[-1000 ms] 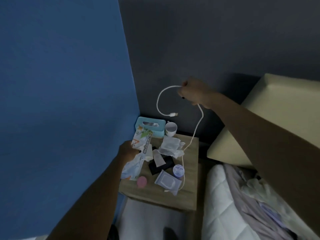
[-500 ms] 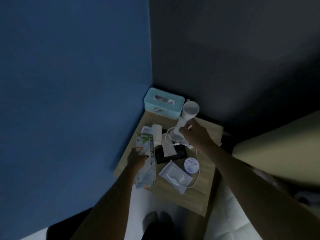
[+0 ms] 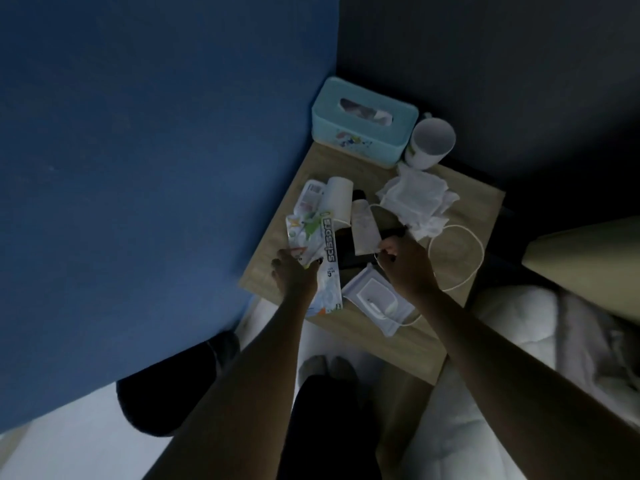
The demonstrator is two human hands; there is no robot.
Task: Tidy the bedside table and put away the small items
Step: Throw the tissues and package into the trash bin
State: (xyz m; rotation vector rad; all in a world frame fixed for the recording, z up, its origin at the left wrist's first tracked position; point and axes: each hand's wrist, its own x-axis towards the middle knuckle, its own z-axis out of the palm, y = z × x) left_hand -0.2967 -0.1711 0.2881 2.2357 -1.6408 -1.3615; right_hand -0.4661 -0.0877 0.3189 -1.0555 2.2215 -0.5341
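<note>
Both hands work over a crowded bedside table (image 3: pixel 401 348) set into a wall corner.
The left hand (image 3: pixel 294 273) grips the scissors package (image 3: pixel 323 244) near the table's left edge. The right hand (image 3: pixel 407 266) pinches the white cable (image 3: pixel 454 226), whose loop reaches the right edge beside the bed (image 3: pixel 519 323). Bare wood shows along the near edge, past the wipes pack (image 3: pixel 375 301).
</note>
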